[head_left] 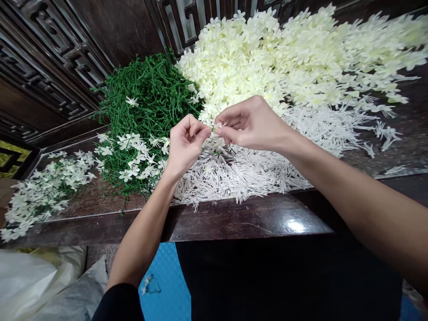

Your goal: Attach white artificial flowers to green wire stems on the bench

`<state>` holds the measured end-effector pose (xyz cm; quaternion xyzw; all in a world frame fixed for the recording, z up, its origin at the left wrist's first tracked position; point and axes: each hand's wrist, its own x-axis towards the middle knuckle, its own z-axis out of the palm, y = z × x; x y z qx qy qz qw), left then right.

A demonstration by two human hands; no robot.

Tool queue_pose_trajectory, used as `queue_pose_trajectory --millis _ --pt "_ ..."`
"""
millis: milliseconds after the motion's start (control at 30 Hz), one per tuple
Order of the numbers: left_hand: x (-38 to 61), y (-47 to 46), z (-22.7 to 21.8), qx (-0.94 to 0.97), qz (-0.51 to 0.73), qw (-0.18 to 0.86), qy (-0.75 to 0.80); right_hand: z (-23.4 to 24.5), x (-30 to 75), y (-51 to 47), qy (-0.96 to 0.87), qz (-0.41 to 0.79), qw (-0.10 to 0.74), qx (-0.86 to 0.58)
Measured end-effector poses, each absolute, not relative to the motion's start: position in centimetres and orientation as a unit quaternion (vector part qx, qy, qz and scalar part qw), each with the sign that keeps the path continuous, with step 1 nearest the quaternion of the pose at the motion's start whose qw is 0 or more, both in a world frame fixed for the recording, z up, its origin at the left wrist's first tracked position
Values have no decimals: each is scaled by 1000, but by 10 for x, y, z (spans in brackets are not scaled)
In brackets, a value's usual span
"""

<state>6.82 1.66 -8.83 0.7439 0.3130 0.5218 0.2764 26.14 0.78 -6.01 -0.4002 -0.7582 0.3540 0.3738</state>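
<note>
My left hand point(185, 142) is closed, thumb and forefinger pinching what looks like the tip of a green artificial stem. Opposite it, my right hand point(252, 127) pinches a small white artificial flower point(219, 125). The fingertips of both hands nearly touch, so most of these small parts is hidden. Behind my left hand lies a tangled heap of green plastic stems point(140, 96). Loose cream-white petals point(247, 58) are piled behind my right hand. Beneath both hands spreads a heap of thin white plastic stamens point(240, 176).
Flowered stems point(133, 156) rest on the green heap's front, and another bunch of them point(50, 191) lies at the far left. A dark carved wooden back point(127, 26) rises behind the wooden bench point(234, 218). Pale sacks point(43, 281) and a blue mat point(167, 276) are below.
</note>
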Motion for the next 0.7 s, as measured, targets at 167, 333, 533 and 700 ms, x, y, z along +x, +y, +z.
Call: queue_pose_trajectory --millis 167,333,533,700 --pt "68 17 -89 749 524 267 306 -59 260 6 -755 359 371 -404" --pt "71 13 -88 747 530 244 318 -56 259 5 -751 369 357 -415" --pt "74 7 -85 742 513 252 351 -56 258 4 -743 381 351 -423" --pt "69 16 -83 735 505 283 355 -59 259 7 -725 386 389 -418"
